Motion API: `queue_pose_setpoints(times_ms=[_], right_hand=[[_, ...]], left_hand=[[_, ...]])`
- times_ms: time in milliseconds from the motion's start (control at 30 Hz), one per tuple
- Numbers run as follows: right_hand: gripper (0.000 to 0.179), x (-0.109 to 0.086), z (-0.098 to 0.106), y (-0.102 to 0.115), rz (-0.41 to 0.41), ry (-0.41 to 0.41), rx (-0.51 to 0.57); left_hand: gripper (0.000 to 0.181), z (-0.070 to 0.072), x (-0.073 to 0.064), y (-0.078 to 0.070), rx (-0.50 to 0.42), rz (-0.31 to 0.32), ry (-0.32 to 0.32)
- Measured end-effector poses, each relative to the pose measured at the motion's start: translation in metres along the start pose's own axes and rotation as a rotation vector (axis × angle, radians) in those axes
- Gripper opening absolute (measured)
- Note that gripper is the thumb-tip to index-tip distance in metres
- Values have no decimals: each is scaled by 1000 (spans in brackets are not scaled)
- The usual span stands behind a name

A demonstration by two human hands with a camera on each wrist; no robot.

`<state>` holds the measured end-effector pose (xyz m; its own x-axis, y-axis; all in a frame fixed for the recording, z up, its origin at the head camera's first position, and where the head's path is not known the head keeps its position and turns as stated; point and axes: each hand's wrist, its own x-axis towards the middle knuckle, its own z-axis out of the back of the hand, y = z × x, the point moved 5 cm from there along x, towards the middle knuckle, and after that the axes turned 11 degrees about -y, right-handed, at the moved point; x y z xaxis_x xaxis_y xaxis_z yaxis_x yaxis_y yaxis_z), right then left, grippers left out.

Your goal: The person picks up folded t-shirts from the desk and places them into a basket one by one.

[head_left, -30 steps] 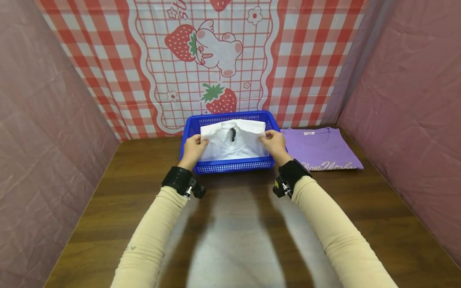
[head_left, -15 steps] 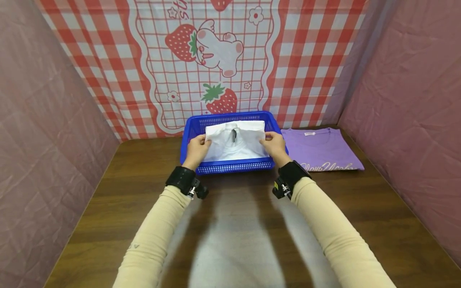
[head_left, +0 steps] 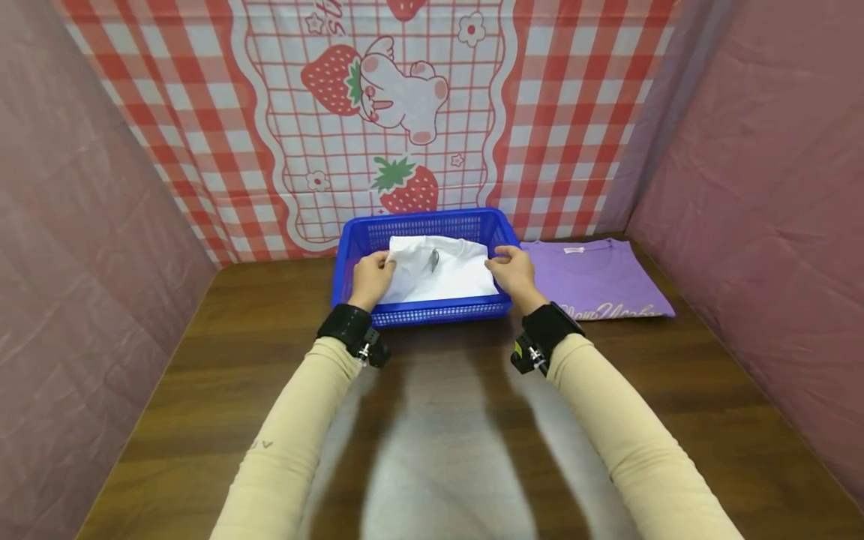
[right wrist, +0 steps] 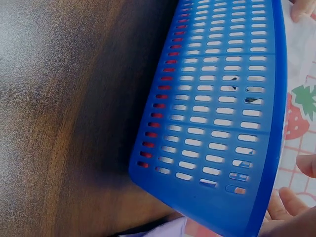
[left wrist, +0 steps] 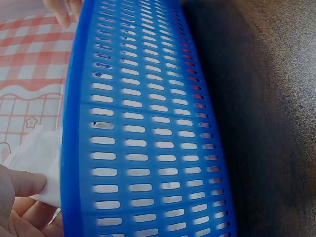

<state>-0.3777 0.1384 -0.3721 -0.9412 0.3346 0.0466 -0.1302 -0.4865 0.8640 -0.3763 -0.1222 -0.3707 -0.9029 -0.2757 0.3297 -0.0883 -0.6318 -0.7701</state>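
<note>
A folded white T-shirt (head_left: pixel 448 274) with a small dark mark near its neckline lies inside the blue plastic basket (head_left: pixel 439 310). At the basket's left side, my left hand (head_left: pixel 372 280) pinches the shirt's upper left corner, and the left wrist view shows the thumb over the white cloth (left wrist: pixel 37 155). My right hand (head_left: pixel 514 275) is at the shirt's right edge, over the basket's right rim. In the right wrist view the right thumb (right wrist: pixel 307 165) and fingers stand apart, with no cloth between them.
To the right of the basket, a folded purple T-shirt (head_left: pixel 587 281) with pale lettering lies on the brown wooden table (head_left: pixel 270 360). Red shows through the basket's lowest slots (right wrist: pixel 159 105). A red checked strawberry curtain (head_left: pixel 405 112) hangs close behind; pink cloth walls stand at both sides.
The white T-shirt's upper edge has dropped lower into the basket, and its right side has left my right hand's fingers. My left hand has shifted slightly right with its corner.
</note>
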Motion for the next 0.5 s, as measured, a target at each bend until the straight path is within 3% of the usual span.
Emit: queue_pose_setpoints(times_ms=[500], right_hand=[[45,-8,0,7,32,22,8]], left_hand=[[32,-2,-1,4,9,55,-3]])
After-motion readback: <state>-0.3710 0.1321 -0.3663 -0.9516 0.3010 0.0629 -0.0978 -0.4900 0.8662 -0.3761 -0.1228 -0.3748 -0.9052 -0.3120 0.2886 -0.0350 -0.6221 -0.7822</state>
